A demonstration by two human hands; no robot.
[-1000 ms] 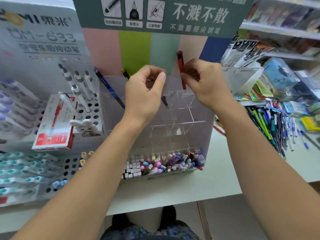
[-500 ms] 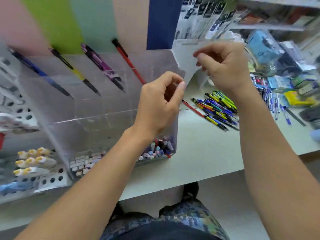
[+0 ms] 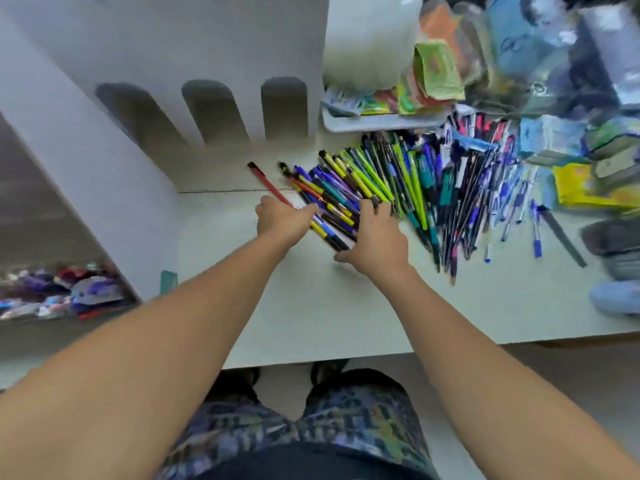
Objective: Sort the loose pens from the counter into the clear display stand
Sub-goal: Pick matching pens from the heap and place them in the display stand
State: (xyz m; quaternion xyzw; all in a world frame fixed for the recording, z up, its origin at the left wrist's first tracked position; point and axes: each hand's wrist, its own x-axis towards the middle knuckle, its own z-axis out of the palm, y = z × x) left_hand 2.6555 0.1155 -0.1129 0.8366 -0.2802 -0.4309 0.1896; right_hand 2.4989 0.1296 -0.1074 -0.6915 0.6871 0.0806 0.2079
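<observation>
A big pile of loose pens (image 3: 374,181), yellow, green, blue and black, lies on the pale counter (image 3: 311,306). A red pen (image 3: 266,180) sticks out at its left edge. My left hand (image 3: 282,221) lies on the left side of the pile, fingers stretched over the pens and the red pen running under it. My right hand (image 3: 377,239) covers a bundle of pens at the pile's near end, fingers curled over them and thumb by their tips. The clear display stand (image 3: 104,161) rises at the left, blurred, with pen caps (image 3: 52,296) showing in its lowest row.
Behind the pile stand a white tray (image 3: 381,121) of coloured packets and a white container (image 3: 367,39). More blue pens and stationery packs (image 3: 519,188) crowd the right side. The counter's front edge (image 3: 311,362) runs just above my legs. The frame is motion-blurred.
The view swung down and right, away from the stand's top. Both hands dropped from the stand to the pen pile on the counter.
</observation>
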